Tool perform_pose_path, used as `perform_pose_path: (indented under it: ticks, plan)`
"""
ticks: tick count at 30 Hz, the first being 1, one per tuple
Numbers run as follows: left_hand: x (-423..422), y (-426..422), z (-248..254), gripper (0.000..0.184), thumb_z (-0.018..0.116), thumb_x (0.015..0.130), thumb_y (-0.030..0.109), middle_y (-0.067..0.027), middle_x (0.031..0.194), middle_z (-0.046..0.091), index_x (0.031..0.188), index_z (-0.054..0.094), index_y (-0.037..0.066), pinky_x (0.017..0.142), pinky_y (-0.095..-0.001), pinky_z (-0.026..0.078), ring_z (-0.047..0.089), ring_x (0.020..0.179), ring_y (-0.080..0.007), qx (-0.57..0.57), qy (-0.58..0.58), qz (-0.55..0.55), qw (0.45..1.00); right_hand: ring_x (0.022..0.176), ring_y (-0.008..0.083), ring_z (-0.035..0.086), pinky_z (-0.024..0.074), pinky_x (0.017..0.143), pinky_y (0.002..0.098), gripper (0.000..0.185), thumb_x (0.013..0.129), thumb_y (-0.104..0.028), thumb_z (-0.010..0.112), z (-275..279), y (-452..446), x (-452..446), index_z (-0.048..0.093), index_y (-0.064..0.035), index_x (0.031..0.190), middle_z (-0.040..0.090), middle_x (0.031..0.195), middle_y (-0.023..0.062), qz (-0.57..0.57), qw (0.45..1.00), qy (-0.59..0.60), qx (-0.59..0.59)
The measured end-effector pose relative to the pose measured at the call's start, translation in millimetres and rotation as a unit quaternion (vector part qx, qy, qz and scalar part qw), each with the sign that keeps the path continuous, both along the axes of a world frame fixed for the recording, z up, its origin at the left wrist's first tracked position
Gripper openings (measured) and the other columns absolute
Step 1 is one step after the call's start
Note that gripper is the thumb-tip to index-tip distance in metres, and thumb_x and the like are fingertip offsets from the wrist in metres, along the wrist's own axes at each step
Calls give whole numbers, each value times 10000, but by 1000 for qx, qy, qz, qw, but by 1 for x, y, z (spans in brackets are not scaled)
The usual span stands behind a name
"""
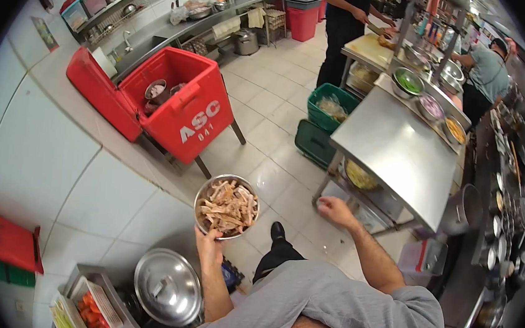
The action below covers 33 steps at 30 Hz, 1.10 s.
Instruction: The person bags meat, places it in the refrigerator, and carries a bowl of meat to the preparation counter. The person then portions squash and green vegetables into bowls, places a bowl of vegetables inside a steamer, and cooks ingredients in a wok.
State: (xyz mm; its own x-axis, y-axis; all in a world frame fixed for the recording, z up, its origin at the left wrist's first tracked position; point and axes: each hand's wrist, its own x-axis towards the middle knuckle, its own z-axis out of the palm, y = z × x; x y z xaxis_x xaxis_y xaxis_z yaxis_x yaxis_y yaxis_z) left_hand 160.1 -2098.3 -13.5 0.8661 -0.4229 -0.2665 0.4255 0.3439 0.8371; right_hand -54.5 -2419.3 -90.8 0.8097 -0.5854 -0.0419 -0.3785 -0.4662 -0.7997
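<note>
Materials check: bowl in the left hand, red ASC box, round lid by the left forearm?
Bowl: metal, probably stainless, smooth finish; silvery, reflective rim.
Red ASC box: likely molded plastic, semi-gloss; uniform red, rounded edges.
Round lid: metal with a sheen, streaked highlights; stainless or aluminum, can't tell which.

And the left hand [208, 245] is holding a metal bowl [200, 195], heaped with pale, bony pieces [228, 208]; the right hand [335, 210] is hovering near the steel table [395, 144]; to the left a red cooler [201, 118] is standing open; at the far side a person in black [344, 30] is working over a cutting board [369, 47]; near left, a round steel lid [167, 288] is gleaming!
</note>
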Motion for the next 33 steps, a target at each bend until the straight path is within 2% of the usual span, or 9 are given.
perform_pose_path:
  ticks: [2, 5, 8, 12, 16, 22, 29, 32, 33]
  plan:
    - [46, -44, -10, 711, 447, 581, -113, -150, 1169, 462, 1252, 313, 82, 643, -417, 546, 543, 988, -291, -20, -1, -23, 1000, 735, 174, 591, 476, 676, 303, 336, 798, -197, 633, 3, -15, 44, 588, -13, 1075, 640, 843, 104, 77, 995, 51, 46]
    - [102, -123, 16, 702, 456, 598, -105, -144, 1158, 462, 1256, 304, 87, 639, -421, 536, 551, 954, -293, 16, 13, -64, 998, 758, 190, 604, 478, 695, 315, 342, 805, -205, 629, 16, -49, 84, 585, -7, 1079, 645, 862, 113, 87, 987, 95, 97]
    - [148, -197, 39, 680, 462, 625, -88, -139, 1136, 466, 1259, 292, 89, 637, -417, 536, 557, 924, -288, 47, 6, -91, 995, 783, 209, 612, 478, 714, 324, 357, 811, -218, 622, 33, -100, 118, 575, -7, 1095, 646, 874, 120, 108, 986, 111, 65]
    - [212, -294, 52, 656, 458, 647, -86, -138, 1138, 460, 1256, 293, 91, 691, -443, 526, 540, 968, -282, 23, 0, -161, 987, 808, 227, 605, 477, 733, 340, 378, 813, -243, 620, 49, -184, 178, 571, -11, 1107, 641, 875, 133, 53, 985, 113, 116]
    - [279, -387, 51, 690, 452, 639, -99, -136, 1184, 440, 1281, 286, 92, 742, -461, 514, 521, 1026, -291, -3, -12, -194, 981, 845, 261, 595, 471, 756, 354, 380, 814, -257, 619, 43, -278, 242, 574, -22, 1109, 620, 923, 148, 39, 992, 96, 65]
    - [398, -499, 56, 745, 450, 618, -113, -144, 1224, 423, 1315, 271, 80, 769, -461, 509, 504, 1063, -302, -33, -36, -159, 986, 917, 322, 593, 466, 786, 385, 387, 790, -231, 614, 54, -412, 369, 565, 6, 1093, 618, 965, 199, 86, 993, 86, 10]
    - [560, -597, 84, 769, 473, 585, -78, -161, 1249, 421, 1316, 291, 79, 775, -458, 516, 495, 1079, -323, -33, -48, -135, 989, 891, 330, 598, 470, 781, 400, 404, 785, -249, 616, 86, -534, 600, 560, -2, 1100, 624, 946, 199, 164, 986, 31, 16]
    - [629, -654, 96, 764, 466, 584, -69, -171, 1224, 441, 1316, 299, 74, 689, -400, 559, 550, 997, -315, -4, -54, -113, 992, 856, 300, 596, 465, 761, 388, 415, 803, -262, 603, 77, -593, 674, 553, -1, 1123, 626, 907, 167, 188, 982, -4, 8]
    - [652, -675, 97, 713, 461, 622, -34, -168, 1200, 473, 1308, 305, 81, 651, -443, 562, 570, 962, -328, 1, -81, -99, 992, 853, 299, 595, 465, 762, 387, 415, 802, -263, 604, 68, -614, 697, 555, -3, 1122, 627, 906, 164, 188, 982, 6, 15]
